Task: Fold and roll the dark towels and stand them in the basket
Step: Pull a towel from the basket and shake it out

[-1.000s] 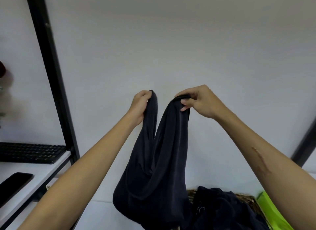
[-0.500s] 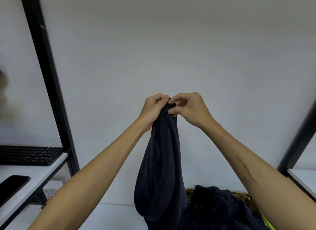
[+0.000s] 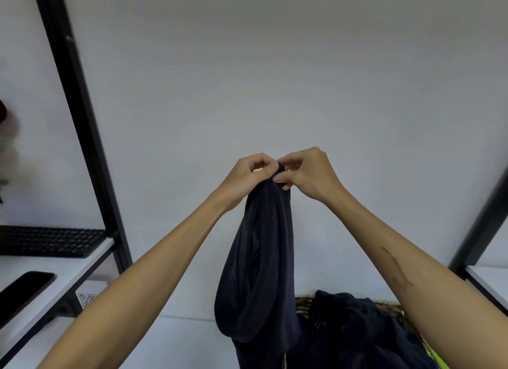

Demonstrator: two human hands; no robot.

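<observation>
Held towel: a dark towel [image 3: 258,261] hangs in the air in front of the wall, its top gathered to one point, its body dropping straight down as a doubled loop.
Long axis: vertical; the whole length lies below the grip, and its lowest fold hangs just left of the basket [image 3: 303,304].
Left grip: the left hand [image 3: 247,176] has thumb and fingers curled, pinching the top edge of the towel.
Right grip: the right hand [image 3: 310,173] pinches the same top edge, fingertips touching those of the left hand.
Nearer hand: neither; both meet at the one gathered point directly above the towel's body.
Basket: a woven rim shows low and right of the hanging towel, with more dark towels [image 3: 354,330] heaped in it, loose and unrolled.
Step, as judged: the two corners look brought together for a fold in half; rolling is not yet begun.
Next move calls for: probably lowering the doubled towel onto the white surface [image 3: 178,341] left of the basket, so its length can lie flat.
</observation>
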